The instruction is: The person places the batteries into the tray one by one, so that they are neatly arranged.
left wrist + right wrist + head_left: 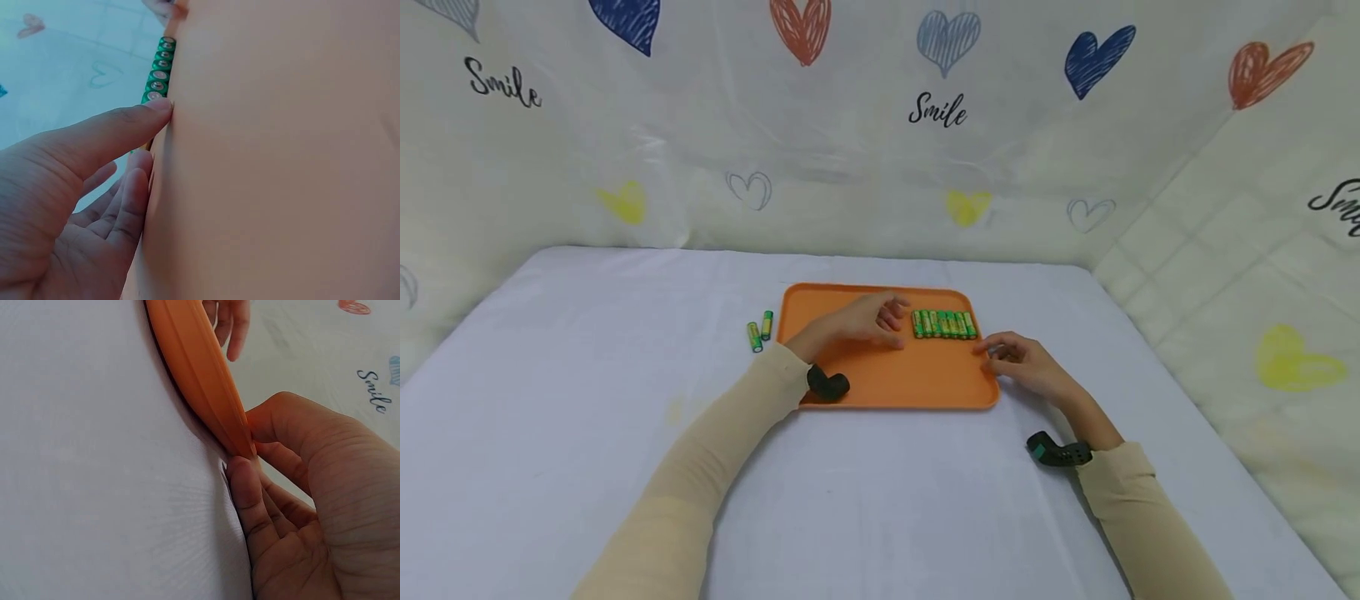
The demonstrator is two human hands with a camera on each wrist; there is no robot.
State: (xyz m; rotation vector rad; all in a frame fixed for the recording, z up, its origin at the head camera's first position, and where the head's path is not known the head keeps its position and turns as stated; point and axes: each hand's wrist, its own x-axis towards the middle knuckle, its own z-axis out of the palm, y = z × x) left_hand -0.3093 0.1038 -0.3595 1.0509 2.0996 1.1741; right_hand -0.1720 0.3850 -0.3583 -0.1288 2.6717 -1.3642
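Observation:
A row of several green AA batteries point(943, 324) lies side by side on the orange tray point(925, 392), toward its right side. My left hand point(872, 320) is over the tray, fingers loosely bent, just left of the row. In the left wrist view its thumb point(134, 122) overlaps the near end of the batteries point(160, 74), and nothing shows in its grasp. At the tray's right rim is my right hand point(1028, 363), fingers relaxed. The right wrist view has its fingertips right at the rim of the tray point(200, 375), close over the white cloth.
Two more green batteries point(760, 332) lie on the white tablecloth point(625, 350) just left of the tray. Behind the table hangs a pale backdrop point(865, 125) with hearts and lettering. Each wrist wears a black band, like the right wristband point(1060, 452).

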